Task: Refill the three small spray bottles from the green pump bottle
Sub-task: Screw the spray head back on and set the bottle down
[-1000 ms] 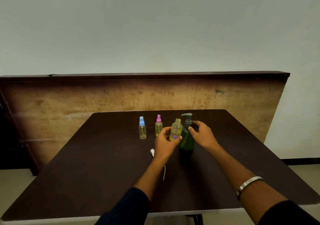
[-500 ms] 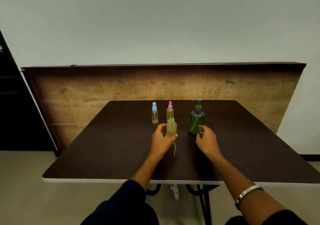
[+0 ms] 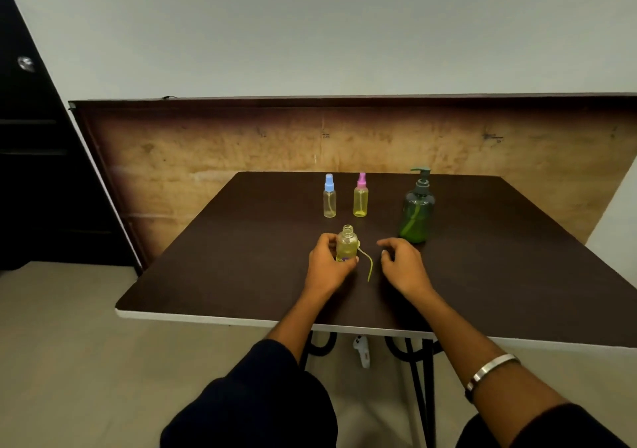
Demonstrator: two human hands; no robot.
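Left hand [image 3: 327, 265] grips the uncapped bottle [image 3: 346, 246], its spray tube [image 3: 368, 264] lying just right of it; right hand [image 3: 401, 265] hovers loosely curled, empty; capped blue [image 3: 329, 200] and pink [image 3: 360, 199] bottles stand beyond, pump bottle [image 3: 416, 211] just past the right hand — recapping probably remains.

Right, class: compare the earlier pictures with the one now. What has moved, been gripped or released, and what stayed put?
The right hand let go of the green pump bottle and drew back toward the person; it now hovers loosely curled, holding nothing. The uncapped spray bottle, in the left hand throughout, came away from the pump bottle toward the near edge. The blue-capped spray bottle and pink-capped spray bottle stayed standing.
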